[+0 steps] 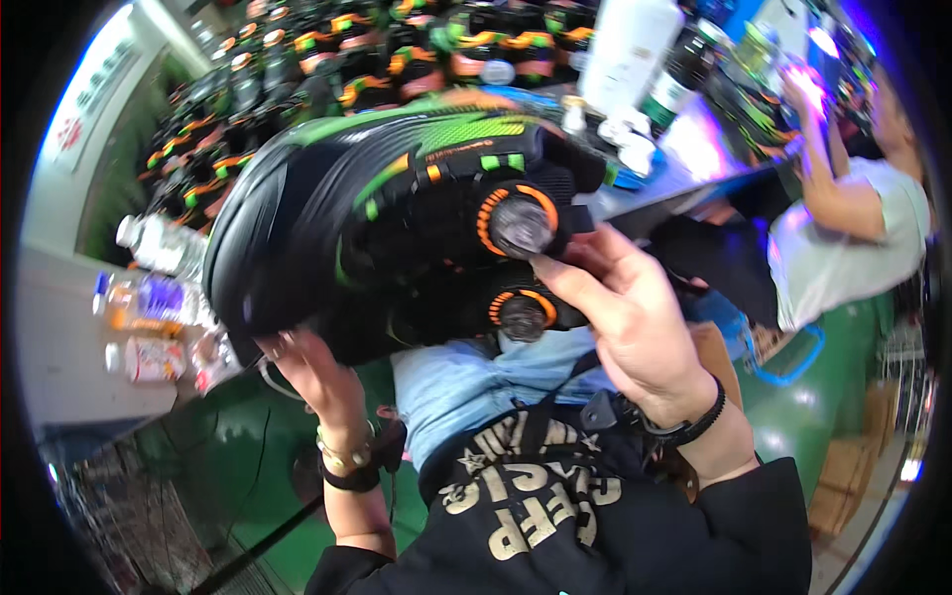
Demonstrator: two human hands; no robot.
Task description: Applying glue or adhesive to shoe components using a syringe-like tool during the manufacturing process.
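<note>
A large black moulded piece (283,223) with green and orange trim is held up in front of me, blurred by motion. On its right end are two round dark knobs, an upper knob (522,224) and a lower knob (523,315), each edged with orange marks. My left hand (315,372) grips the piece from below at its lower left, with its fingers partly hidden behind it. With thumb and fingers closed, my right hand (625,307) pinches the right end beside the upper knob. What kind of thing the piece is, I cannot tell.
Many similar black, orange and green pieces (362,59) crowd the far side. Plastic bottles (149,297) stand at the left, and a white container (625,55) and a dark bottle (684,69) at the far right. Another person (843,228) works to the right.
</note>
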